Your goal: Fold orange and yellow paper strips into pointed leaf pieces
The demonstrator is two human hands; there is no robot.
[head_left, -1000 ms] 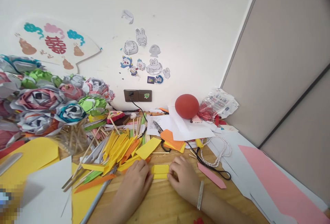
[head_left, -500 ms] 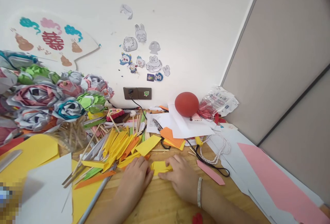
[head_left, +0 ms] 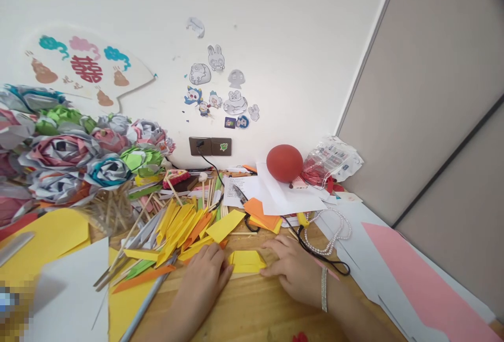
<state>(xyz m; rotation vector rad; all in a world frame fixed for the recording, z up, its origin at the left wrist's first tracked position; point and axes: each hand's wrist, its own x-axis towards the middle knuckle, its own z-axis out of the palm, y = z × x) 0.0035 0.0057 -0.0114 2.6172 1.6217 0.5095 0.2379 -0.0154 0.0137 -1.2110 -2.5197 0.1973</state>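
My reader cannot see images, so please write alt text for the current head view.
A person's left hand and right hand are at opposite ends of a folded yellow paper on a wooden table. Behind lie folded yellow strips and a red balloon; colourful paper flowers crowd the left.

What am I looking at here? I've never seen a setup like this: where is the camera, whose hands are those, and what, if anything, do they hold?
There is no machine here. A person works bare-handed, and every picture comes from one camera worn on their head, looking forward and down. That is why the arms enter from the bottom.

On the wooden table, a folded piece of yellow paper lies between the left hand and the right hand. The left fingers are at its left end; the right fingers are spread at its right end. How firmly either grips, I cannot tell.

Around them are yellow folded strips, paper flowers, a red balloon and a beaded string.
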